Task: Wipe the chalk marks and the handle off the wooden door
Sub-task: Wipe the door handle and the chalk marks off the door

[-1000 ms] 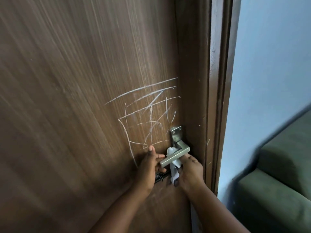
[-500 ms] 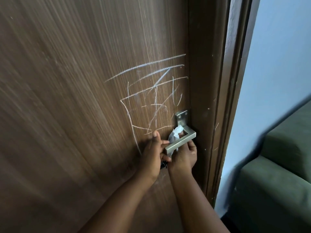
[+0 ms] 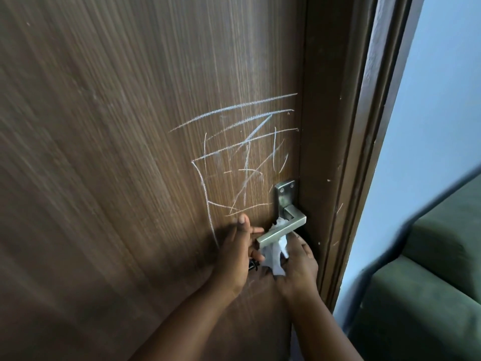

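Observation:
White chalk marks (image 3: 242,157) criss-cross the brown wooden door (image 3: 117,152) just above and left of a silver lever handle (image 3: 282,230). My right hand (image 3: 296,267) sits under the lever, holding a crumpled white tissue (image 3: 274,256) that wraps up behind the bar. My left hand (image 3: 235,252) is at the lever's free end, thumb raised against the door and fingers curled by the bar's tip. A small dark object (image 3: 252,265), partly hidden, shows below the left fingers.
The dark wooden door frame (image 3: 346,178) runs down the right of the door. Beyond it are a pale blue wall (image 3: 429,126) and a green sofa (image 3: 429,295) at the lower right.
My right hand has dropped from gripping around the lever to below it, drawing the tissue down under the bar. The left hand stays at the lever's end. The view has shifted.

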Action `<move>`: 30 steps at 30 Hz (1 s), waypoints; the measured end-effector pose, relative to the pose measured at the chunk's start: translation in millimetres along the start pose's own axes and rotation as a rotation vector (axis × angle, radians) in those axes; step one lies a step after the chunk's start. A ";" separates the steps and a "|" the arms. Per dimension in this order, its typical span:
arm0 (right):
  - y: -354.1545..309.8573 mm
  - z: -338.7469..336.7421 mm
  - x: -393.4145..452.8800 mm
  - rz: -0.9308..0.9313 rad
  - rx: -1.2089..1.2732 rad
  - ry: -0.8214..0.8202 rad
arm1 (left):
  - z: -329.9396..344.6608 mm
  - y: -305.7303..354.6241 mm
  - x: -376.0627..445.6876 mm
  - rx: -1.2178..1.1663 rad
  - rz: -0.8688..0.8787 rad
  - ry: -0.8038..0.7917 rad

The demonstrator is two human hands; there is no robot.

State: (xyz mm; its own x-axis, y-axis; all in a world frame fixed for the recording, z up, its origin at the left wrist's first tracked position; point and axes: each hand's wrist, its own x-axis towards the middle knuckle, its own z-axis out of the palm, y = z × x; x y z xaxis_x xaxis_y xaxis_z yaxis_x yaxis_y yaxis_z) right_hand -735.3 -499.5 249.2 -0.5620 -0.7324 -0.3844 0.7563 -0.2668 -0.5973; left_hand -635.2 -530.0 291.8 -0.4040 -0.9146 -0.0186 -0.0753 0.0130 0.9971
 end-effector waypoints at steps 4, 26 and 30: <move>2.4 13.8 5.4 0.043 0.077 -0.072 | 0.2 -3.4 0.7 -0.033 0.001 -0.004; -8.0 4.4 21.6 -0.336 -0.310 0.137 | 6.8 -9.2 -1.2 -0.114 0.041 0.092; 3.3 0.9 27.5 -0.521 -0.456 0.138 | 8.2 -5.9 -3.3 -0.105 0.054 0.103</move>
State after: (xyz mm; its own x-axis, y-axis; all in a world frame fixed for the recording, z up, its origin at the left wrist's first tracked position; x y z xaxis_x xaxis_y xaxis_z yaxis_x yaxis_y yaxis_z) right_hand -747.9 -521.1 237.3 -0.8728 -0.4867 -0.0363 0.1790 -0.2500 -0.9516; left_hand -640.9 -523.7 285.4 -0.3091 -0.9503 0.0375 0.0419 0.0258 0.9988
